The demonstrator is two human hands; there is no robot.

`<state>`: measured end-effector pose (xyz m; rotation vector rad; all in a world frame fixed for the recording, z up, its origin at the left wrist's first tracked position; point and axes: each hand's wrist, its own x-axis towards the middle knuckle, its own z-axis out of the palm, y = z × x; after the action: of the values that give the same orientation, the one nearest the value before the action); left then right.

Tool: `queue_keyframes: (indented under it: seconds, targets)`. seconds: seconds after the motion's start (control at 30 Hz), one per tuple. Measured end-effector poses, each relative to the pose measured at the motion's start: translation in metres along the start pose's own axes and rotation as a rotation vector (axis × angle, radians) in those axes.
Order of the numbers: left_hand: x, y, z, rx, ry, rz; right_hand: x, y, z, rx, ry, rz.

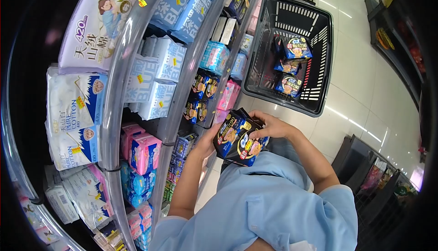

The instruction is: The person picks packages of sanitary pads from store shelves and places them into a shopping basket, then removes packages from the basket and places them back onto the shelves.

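Both hands hold dark blue and black packages (238,140) with gold and red print in front of the light blue shirt. My left hand (207,140) is closed on their left side, and my right hand (270,127) grips the upper right with its thumb across the front. Beyond them, a black slatted basket (285,100) contains several similar dark packages (296,49). More packages of that look (204,86) sit on the shelf to the left of the hands.
Tall shelves with clear plastic front rails (177,100) run along the left, carrying light blue packs (157,96), pink packs (145,153) and white packs (73,114). Tiled floor (360,82) shows at right, with dark racks (365,159) beyond.
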<state>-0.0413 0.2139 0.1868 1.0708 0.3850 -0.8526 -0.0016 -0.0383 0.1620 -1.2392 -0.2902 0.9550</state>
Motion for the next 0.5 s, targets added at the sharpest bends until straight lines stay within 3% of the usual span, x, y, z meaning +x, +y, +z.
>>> queue_keyframes:
  seconds: [0.1, 0.23, 0.33, 0.37, 0.47, 0.5]
  targets:
    - [-0.003, 0.005, 0.003, 0.393, -0.023, 0.008, -0.004, 0.006, -0.003, 0.02, -0.077, 0.016]
    - [-0.007, 0.007, 0.03, 0.618, 0.038, -0.081, -0.005, 0.013, -0.005, 0.002, -0.207, 0.09]
    - [-0.016, 0.009, 0.049, 0.834, 0.188, 0.016, -0.005, 0.009, -0.005, 0.011, -0.27, 0.081]
    - [-0.015, -0.003, 0.04, 0.962, 0.221, 0.162, -0.004, 0.008, -0.005, 0.025, -0.267, 0.064]
    - [-0.035, 0.012, 0.058, 1.064, 0.183, 0.26, 0.002, 0.016, -0.005, 0.043, -0.238, 0.042]
    - [-0.038, 0.014, 0.065, 1.071, 0.171, 0.206, 0.005, 0.017, -0.005, 0.044, -0.228, 0.04]
